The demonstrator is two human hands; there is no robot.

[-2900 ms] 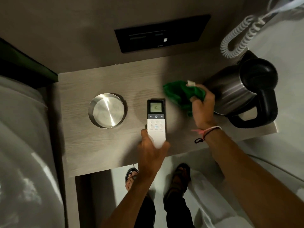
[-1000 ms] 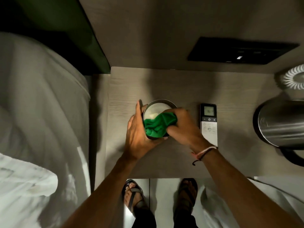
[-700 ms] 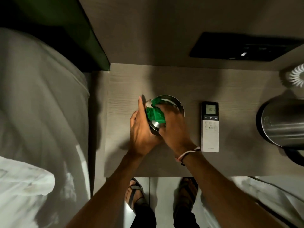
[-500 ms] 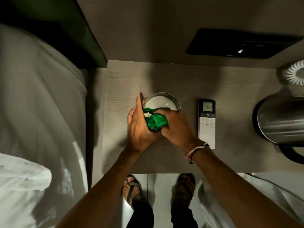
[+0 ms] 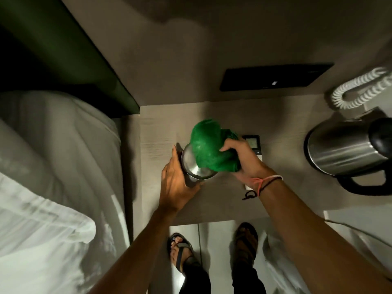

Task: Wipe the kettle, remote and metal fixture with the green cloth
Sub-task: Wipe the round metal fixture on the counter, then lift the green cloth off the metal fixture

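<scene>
**Metal fixture sits between the 2 hands, cloth half off its top**

The metal fixture (image 5: 196, 164) is a round, shiny piece standing on the bench (image 5: 157, 132), and it lies directly between the hands. The left hand (image 5: 177, 185) is pressed against its left side, fingers curled partway round the wall with the thumb reaching up its far edge, so it has the piece steadied without closing fully. The right hand (image 5: 241, 160) is closed on a bunched green cloth (image 5: 209, 148), which bulges up and over the fixture's right and far part; the near-left part of the top shows bare and bright. Whether the cloth is pressed on the metal or lifted just clear of it is hard to say from this angle.

The relation that matters: the uncovered metal lies to the left of the right hand and toward the person, hard against the left palm. The fixture is round, so it has no long axis to follow (a circling stroke fits better than a straight one). The right hand is the nearer wiping hand and, I judge, would need to sweep leftward and down.

The remote (image 5: 253, 145) lies just beyond and under the right hand, mostly hidden, its long axis running toward the person. The kettle (image 5: 343, 151) stands well to the right of both hands, apart from them.
</scene>
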